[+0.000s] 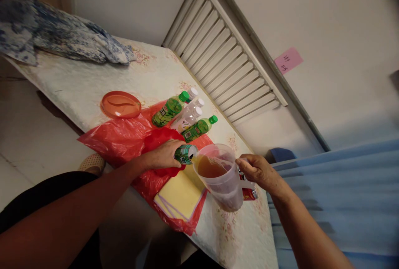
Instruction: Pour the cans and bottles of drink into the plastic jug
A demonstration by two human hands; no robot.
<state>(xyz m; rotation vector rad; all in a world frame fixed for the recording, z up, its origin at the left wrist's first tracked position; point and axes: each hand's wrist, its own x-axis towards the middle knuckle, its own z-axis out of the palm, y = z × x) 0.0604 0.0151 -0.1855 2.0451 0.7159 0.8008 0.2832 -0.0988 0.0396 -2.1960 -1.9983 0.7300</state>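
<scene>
My left hand [165,154] is wrapped round a green can [184,154], which is tilted with its open top at the rim of a clear plastic pitcher [226,188]. A thin stream seems to run from the can into the pitcher. Brownish liquid [212,167] shows inside the pitcher. My right hand [257,170] grips the pitcher's handle on the far side. Behind the pitcher a red can [249,193] is partly hidden. Yellow cloths [182,196] lie on a red plastic bag [121,138] below the green can.
Green-capped bottles [168,111] and white-capped bottles [187,119] stand beyond my left hand. An orange lid [120,104] lies on the floral-covered table [81,82]. Patterned fabric [71,32] is at the far left. A radiator [224,53] and blue curtain [349,202] border the table.
</scene>
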